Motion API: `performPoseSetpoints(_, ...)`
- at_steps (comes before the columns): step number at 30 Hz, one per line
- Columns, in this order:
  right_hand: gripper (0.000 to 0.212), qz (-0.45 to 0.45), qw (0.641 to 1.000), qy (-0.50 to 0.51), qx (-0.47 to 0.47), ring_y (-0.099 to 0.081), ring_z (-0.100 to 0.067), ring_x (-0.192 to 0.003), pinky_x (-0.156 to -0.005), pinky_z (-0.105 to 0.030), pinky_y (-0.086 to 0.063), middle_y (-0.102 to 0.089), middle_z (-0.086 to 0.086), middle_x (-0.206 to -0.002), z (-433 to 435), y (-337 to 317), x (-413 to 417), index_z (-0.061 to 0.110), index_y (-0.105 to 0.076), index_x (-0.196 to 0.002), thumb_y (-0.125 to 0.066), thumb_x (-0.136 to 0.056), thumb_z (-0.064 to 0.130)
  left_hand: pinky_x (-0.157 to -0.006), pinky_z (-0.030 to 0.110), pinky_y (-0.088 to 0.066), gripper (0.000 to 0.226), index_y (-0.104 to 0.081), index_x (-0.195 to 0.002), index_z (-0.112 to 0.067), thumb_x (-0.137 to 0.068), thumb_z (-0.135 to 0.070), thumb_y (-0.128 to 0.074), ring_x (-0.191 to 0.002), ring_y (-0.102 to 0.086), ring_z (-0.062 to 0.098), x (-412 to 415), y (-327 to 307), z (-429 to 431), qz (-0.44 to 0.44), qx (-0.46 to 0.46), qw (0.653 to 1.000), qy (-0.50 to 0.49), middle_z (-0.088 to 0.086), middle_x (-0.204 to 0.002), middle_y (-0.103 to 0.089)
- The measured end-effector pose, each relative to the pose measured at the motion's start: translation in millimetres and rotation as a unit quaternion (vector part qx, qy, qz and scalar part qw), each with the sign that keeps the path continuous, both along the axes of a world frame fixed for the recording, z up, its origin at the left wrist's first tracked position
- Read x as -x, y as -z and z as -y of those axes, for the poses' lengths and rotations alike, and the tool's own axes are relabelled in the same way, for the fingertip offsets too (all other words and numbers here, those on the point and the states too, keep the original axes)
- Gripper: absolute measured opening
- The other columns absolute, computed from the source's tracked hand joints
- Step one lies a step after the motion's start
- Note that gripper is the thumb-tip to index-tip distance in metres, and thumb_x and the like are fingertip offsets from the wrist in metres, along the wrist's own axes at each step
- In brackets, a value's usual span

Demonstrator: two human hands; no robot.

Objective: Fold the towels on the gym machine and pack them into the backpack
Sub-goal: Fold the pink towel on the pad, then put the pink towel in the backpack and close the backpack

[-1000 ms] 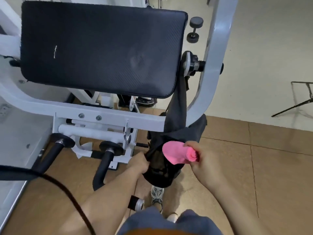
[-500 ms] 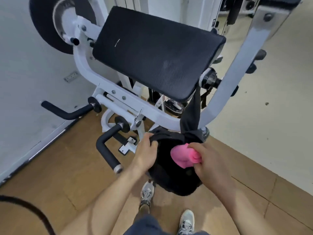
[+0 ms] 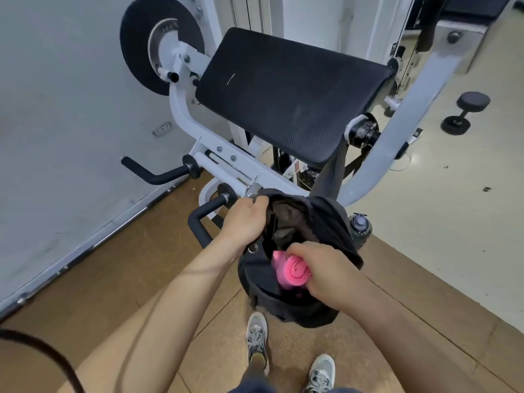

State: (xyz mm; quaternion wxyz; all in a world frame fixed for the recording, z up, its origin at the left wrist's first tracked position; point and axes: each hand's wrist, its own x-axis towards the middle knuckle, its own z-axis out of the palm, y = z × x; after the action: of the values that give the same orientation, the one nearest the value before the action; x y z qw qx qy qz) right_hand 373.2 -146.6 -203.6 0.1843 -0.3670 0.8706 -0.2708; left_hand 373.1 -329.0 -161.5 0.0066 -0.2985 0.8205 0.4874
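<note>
Packing stage, seen from the head camera. Left hand [image 3: 243, 222] grips the near-left rim of the black backpack [image 3: 286, 307], its fingers curled over the fabric edge and holding the mouth wide. Right hand [image 3: 330, 276] holds a rolled pink towel [image 3: 293, 272], with fingers and thumb wrapped round the roll and the spiral end facing the camera. The towel sits at the backpack mouth, directly under the right fingers and partly below the rim; its far end is hidden inside.

Between the two sets of fingers the opening shows dark brownish cloth [image 3: 286, 219]; whether this is lining or a packed towel cannot be told. Beyond the left fingers a strap [image 3: 331, 171] runs up behind the black pad [image 3: 289, 97] of the gym machine, so the bag appears to hang there. The pad, well beyond both hands, carries no towel in view.

Judged progress: this towel is already rolled and is going into the bag. What is left is to push it fully in, release it and close the bag.

A water bottle [image 3: 360, 226] stands in the side pocket just beyond the right fingers. No brand or writing is legible: the pad bears only a short white mark, and a red-and-white label [image 3: 296, 167] below it is too small to read.
</note>
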Motion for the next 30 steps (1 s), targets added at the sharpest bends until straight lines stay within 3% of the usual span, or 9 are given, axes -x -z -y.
performPoseSetpoints(3,0.032,-0.04,0.996,0.077,-0.032,-0.058,-0.027,-0.097,-0.067,-0.032,-0.038,-0.061,0.003,-0.101,12.4,10.2,2.4,0.028,-0.052,-0.11,-0.056,-0.081,0.015,-0.054,0.03,-0.027,0.045,-0.035,-0.057,-0.016,-0.098,-0.032,-0.042,-0.05,-0.036,0.017,-3.1,-0.2,-5.5,-0.003,-0.005,1.0,0.023,-0.001,-0.051,-0.037)
performPoseSetpoints(7,0.019,-0.123,0.961,0.13,-0.212,-0.056,-0.03,-0.103,-0.07,-0.034,-0.031,-0.068,-0.005,-0.098,19.2,24.8,6.9,0.022,-0.055,-0.106,-0.055,-0.088,0.026,-0.053,0.026,-0.028,0.039,-0.039,-0.06,-0.015,-0.097,-0.027,-0.043,-0.049,-0.038,0.014,0.1,-0.1,-10.5,-0.021,-0.067,0.997,0.014,0.002,-0.053,-0.038)
performPoseSetpoints(11,0.025,-0.06,0.972,0.133,-0.183,-0.049,-0.029,-0.112,-0.077,-0.037,-0.034,-0.066,-0.003,-0.105,26.9,30.9,3.7,0.026,-0.054,-0.115,-0.05,-0.091,0.028,-0.06,0.03,-0.032,0.027,-0.049,-0.073,-0.012,-0.095,-0.027,-0.044,-0.06,-0.043,0.018,6.5,0.6,-12.4,-0.033,-0.093,0.995,-0.005,0.008,-0.067,-0.044)
performPoseSetpoints(14,0.046,-0.051,0.978,0.156,-0.126,-0.039,-0.024,-0.121,-0.089,-0.043,-0.032,-0.056,0.01,-0.127,17.8,22.0,0.4,0.033,-0.047,-0.131,-0.046,-0.093,0.057,-0.062,0.031,-0.035,0.027,-0.053,-0.073,-0.012,-0.093,-0.027,-0.044,-0.063,-0.047,0.02,8.9,4.4,-9.8,-0.025,-0.112,0.993,-0.022,0.01,-0.067,-0.048)
performPoseSetpoints(18,0.074,0.075,0.989,0.127,-0.011,-0.027,-0.005,-0.131,-0.102,-0.041,-0.019,-0.044,0.026,-0.131,-3.9,-9.5,-17.0,0.04,-0.044,-0.134,-0.032,-0.076,0.084,-0.066,0.032,-0.039,0.025,-0.059,-0.082,-0.01,-0.092,-0.026,-0.044,-0.069,-0.053,0.022,14.3,6.6,-10.1,-0.031,-0.155,0.986,-0.062,0.012,-0.073,-0.055)
performPoseSetpoints(20,0.069,-0.012,0.994,0.082,-0.072,-0.036,-0.007,-0.124,-0.099,-0.041,-0.022,-0.05,0.022,-0.124,-3.5,-5.1,-31.4,0.037,-0.045,-0.134,-0.042,-0.079,0.078,-0.065,0.032,-0.038,0.023,-0.059,-0.087,-0.008,-0.094,-0.024,-0.045,-0.07,-0.053,0.023,18.1,5.1,-15.7,-0.029,-0.185,0.978,-0.09,0.012,-0.076,-0.055)
performPoseSetpoints(23,0.024,-0.144,0.975,0.165,-0.037,-0.057,-0.012,-0.082,-0.081,-0.035,-0.032,-0.062,0.015,-0.079,-3.7,6.5,-33.7,0.031,-0.063,-0.095,-0.045,-0.094,0.047,-0.062,0.031,-0.034,0.023,-0.053,-0.077,-0.011,-0.095,-0.022,-0.046,-0.064,-0.049,0.021,21.3,4.8,-17.1,-0.027,-0.204,0.974,-0.093,0.01,-0.068,-0.05)
performPoseSetpoints(26,0.027,-0.203,0.958,0.201,0.03,-0.047,-0.01,-0.057,-0.068,-0.031,-0.039,-0.051,0.013,-0.062,-14.7,3.4,-20.3,0.027,-0.058,-0.076,-0.044,-0.098,0.034,-0.047,0.025,-0.041,0.021,-0.054,-0.082,-0.009,-0.098,-0.019,-0.045,-0.051,-0.054,0.022,21.5,3.2,-0.3,-0.019,-0.17,0.981,-0.095,0.01,-0.067,-0.055)
performPoseSetpoints(30,0.023,-0.207,0.962,0.166,0.07,-0.027,-0.01,-0.053,-0.063,-0.035,-0.048,-0.037,0.015,-0.061,-12.7,-5.1,-17.9,0.026,-0.05,-0.075,-0.048,-0.097,0.031,-0.036,0.02,-0.039,0.015,-0.053,-0.105,-0.003,-0.097,-0.01,-0.043,-0.043,-0.054,0.017,25.0,1.1,14.4,0.01,-0.119,0.988,-0.101,0.015,-0.078,-0.056)
